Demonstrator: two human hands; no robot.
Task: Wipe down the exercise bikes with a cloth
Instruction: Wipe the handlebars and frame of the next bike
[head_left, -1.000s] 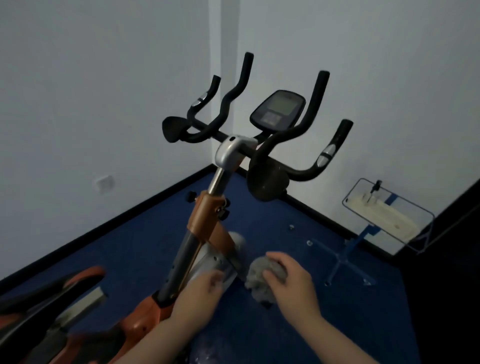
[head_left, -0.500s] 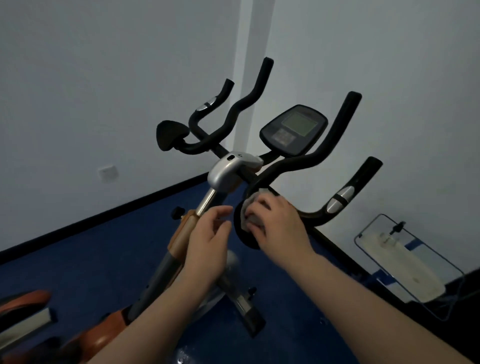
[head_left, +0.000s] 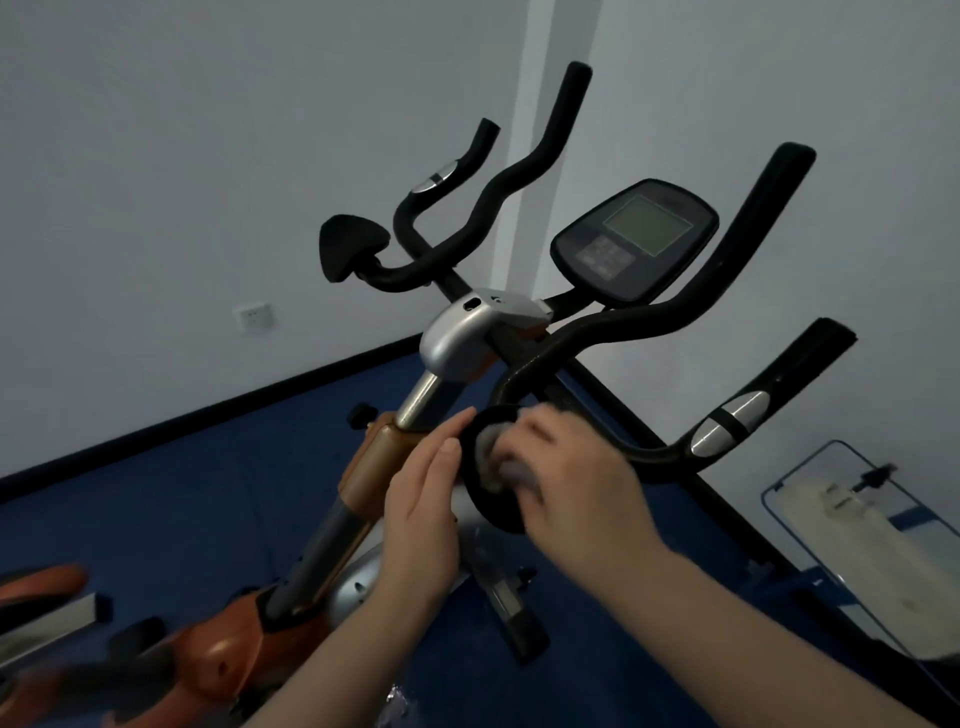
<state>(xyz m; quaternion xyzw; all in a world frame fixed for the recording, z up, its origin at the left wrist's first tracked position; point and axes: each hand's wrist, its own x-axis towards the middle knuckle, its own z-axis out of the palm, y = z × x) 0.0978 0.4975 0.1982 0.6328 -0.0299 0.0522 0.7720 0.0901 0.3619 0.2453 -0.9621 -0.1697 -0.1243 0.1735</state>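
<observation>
An orange and black exercise bike (head_left: 384, 467) stands in front of me, with black handlebars (head_left: 613, 332), a silver stem cap (head_left: 467, 338) and a console (head_left: 634, 239). My right hand (head_left: 576, 483) presses a grey cloth (head_left: 498, 462) against the round black elbow pad (head_left: 493, 514) under the right handlebar. My left hand (head_left: 423, 493) is flat with fingers together, its fingertips touching the pad's left edge beside the orange post collar. A matching pad (head_left: 350, 252) sits on the far left bar.
White walls meet in a corner behind the bike, with a socket (head_left: 253, 316) on the left wall. Blue carpet (head_left: 156, 493) covers the floor. A flat mop head with a blue frame (head_left: 852, 535) lies at the right. Part of a second orange bike (head_left: 41, 587) shows at lower left.
Both hands rose from low beside the bike's frame up to the right elbow pad. The cloth went from crumpled in my right hand to pressed on the pad. The view moved closer.
</observation>
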